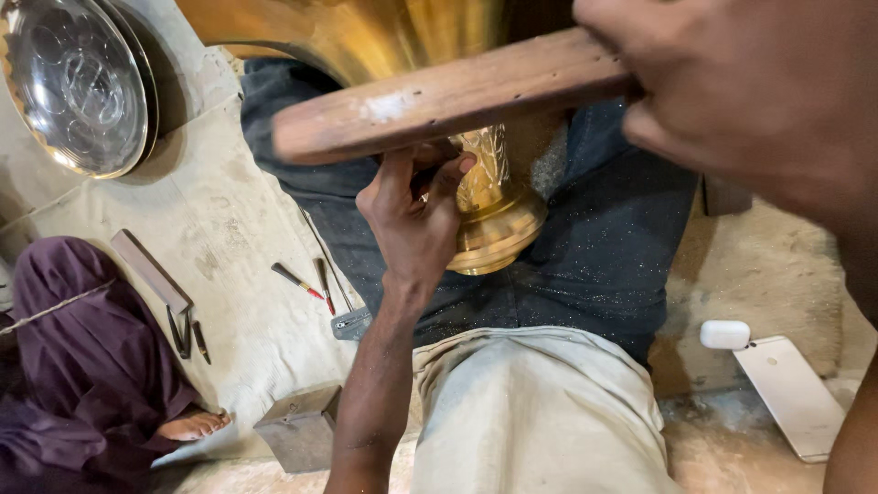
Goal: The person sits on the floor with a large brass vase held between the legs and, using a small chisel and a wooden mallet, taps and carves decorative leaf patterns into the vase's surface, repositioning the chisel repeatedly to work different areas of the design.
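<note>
Brass vase [494, 210] rests on the lap. Left hand [412, 215] pinches a small tool against its engraved neck; right hand [759, 91] grips a wooden mallet [439, 96] above it. Chasing appears underway; next blow needs steady aim.

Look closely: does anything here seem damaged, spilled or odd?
Yes. Fine glittering specks are scattered over the dark cloth under the brass vessel, and the wooden bar in the right hand shows pale worn patches and small holes.
</note>
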